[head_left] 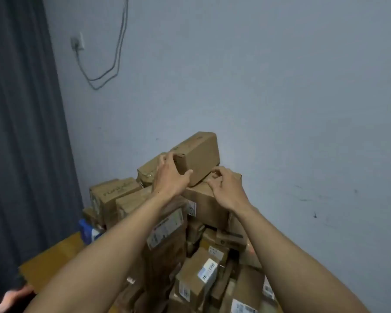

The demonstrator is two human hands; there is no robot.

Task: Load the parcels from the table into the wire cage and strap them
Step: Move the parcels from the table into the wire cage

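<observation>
A box (199,154) is seated atop a parcel pile (167,233) heaped on the desk (52,256), which is seen at 7 o'clock. Its near end is gripped by the left hand (171,177), fingers over the top, thumb spread along the side. The right hand (226,188), at 3 o'clock of the left, is set with curled fingers on the carton (210,204) beneath; whether anything is pinched cannot be told.
</observation>
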